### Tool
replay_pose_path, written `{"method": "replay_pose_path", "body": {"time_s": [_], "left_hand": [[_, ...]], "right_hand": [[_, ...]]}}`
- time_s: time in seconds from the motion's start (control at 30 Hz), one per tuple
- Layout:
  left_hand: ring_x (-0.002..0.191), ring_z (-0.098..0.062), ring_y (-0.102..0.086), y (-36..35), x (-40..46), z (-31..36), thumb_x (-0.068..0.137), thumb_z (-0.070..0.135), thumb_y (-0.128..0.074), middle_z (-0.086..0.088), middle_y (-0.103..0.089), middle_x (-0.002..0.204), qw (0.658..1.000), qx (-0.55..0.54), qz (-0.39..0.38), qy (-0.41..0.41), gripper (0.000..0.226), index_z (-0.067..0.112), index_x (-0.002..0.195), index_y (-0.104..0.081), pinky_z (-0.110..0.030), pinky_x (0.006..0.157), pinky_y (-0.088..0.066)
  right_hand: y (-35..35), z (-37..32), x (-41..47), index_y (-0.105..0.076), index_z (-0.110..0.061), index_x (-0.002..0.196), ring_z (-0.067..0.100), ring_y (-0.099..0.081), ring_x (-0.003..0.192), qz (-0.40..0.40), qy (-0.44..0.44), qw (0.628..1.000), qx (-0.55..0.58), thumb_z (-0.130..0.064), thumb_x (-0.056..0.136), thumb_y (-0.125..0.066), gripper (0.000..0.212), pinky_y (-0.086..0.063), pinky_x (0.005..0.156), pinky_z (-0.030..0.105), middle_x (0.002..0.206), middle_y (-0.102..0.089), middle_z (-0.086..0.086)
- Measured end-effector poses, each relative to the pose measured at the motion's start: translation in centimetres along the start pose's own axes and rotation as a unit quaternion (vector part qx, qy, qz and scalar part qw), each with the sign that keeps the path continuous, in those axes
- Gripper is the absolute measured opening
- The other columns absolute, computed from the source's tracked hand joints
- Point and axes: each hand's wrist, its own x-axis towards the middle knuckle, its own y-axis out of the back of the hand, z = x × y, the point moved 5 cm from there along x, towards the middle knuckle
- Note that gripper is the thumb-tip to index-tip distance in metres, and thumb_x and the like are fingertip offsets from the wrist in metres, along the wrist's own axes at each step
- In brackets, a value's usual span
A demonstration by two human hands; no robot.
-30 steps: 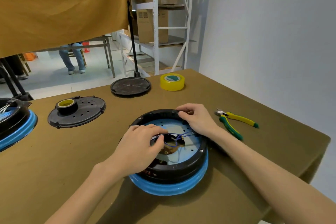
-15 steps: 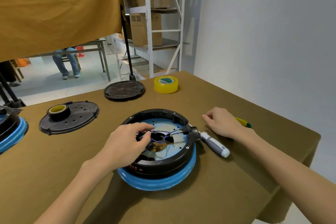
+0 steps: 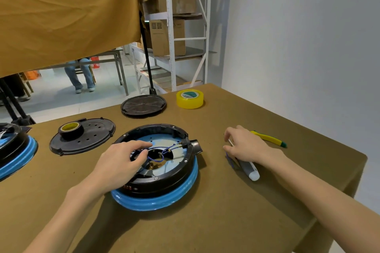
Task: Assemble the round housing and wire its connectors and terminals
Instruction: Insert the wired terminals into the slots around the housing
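The round black housing point(image 3: 160, 183) on its blue ring sits mid-table, open side up, with a pale blue plate inside. Blue wires point(image 3: 164, 151) run from the side socket to the central hole. My left hand point(image 3: 121, 162) rests on the housing's near-left rim, fingers curled onto the wires at the hole. My right hand point(image 3: 246, 148) lies to the right of the housing over a screwdriver point(image 3: 249, 170), fingers curled round its upper part; the grey-white handle end sticks out beneath the palm.
Yellow-green pliers point(image 3: 269, 139) lie behind my right hand. A yellow tape roll point(image 3: 190, 98) and a black round cover point(image 3: 144, 104) sit at the back. A perforated black lid point(image 3: 92, 139) carries a small tape roll point(image 3: 71, 129). A second housing point(image 3: 14, 150) is far left.
My right hand left the housing's far rim, moved right past the pliers, and now closes on the screwdriver. My left hand stayed on the wires.
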Motion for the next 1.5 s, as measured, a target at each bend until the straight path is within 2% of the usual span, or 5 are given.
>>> {"method": "replay_pose_path", "body": {"time_s": [0.23,0.6,0.87,1.23,1.5], "left_hand": [[0.111,0.003,-0.050,-0.1,-0.7,1.0,0.105,0.045,-0.047,0.026,-0.062,0.126,1.000,0.004,-0.004,-0.011,0.031,0.043,0.132,-0.061,-0.033,0.109,-0.037],[0.118,0.009,-0.053,0.7,-2.4,2.5,0.105,0.044,-0.050,0.031,-0.058,0.125,0.991,-0.066,-0.114,-0.026,0.027,0.044,0.131,-0.057,-0.023,0.104,-0.045],[0.094,-0.006,-0.073,2.8,-2.1,7.2,0.100,0.030,-0.065,0.017,-0.078,0.098,0.929,-0.359,0.075,-0.055,0.017,0.030,0.111,-0.078,-0.013,0.081,-0.053],[0.082,-0.012,-0.076,2.2,-1.3,7.5,0.094,0.016,-0.074,0.003,-0.080,0.084,0.881,-0.450,0.139,-0.046,0.007,0.017,0.094,-0.081,-0.016,0.076,-0.056],[0.075,-0.011,-0.077,2.8,-0.1,5.1,0.091,0.015,-0.077,0.005,-0.080,0.080,0.935,-0.350,0.051,0.007,0.008,0.020,0.097,-0.079,-0.025,0.080,-0.063]], "right_hand": [[-0.9,-1.8,0.3,-0.069,-0.011,0.100,0.031,-0.057,0.112,0.009,-0.032,0.996,-0.077,-0.036,0.096,-0.067,0.025,-0.049,0.094,0.041,0.116,-0.063,0.013],[3.1,-9.2,-2.5,-0.074,-0.002,0.103,0.014,-0.058,0.064,-0.059,0.081,0.825,0.557,-0.018,0.101,-0.065,0.018,-0.049,0.061,0.023,0.078,-0.071,0.006],[3.2,-13.6,-5.5,-0.072,-0.001,0.111,0.010,-0.055,0.061,-0.078,0.170,0.809,0.557,-0.017,0.102,-0.062,0.021,-0.044,0.056,0.022,0.078,-0.069,0.007],[3.1,-10.9,-3.4,-0.074,-0.021,0.106,0.001,-0.060,0.090,0.176,0.096,0.916,0.348,-0.028,0.104,-0.057,0.018,-0.044,0.074,0.008,0.103,-0.070,-0.007],[-2.4,-10.3,0.0,-0.065,-0.008,0.094,0.016,-0.053,0.070,-0.011,0.051,0.962,0.268,-0.030,0.109,-0.040,0.037,-0.036,0.061,0.030,0.075,-0.059,-0.003]]}}
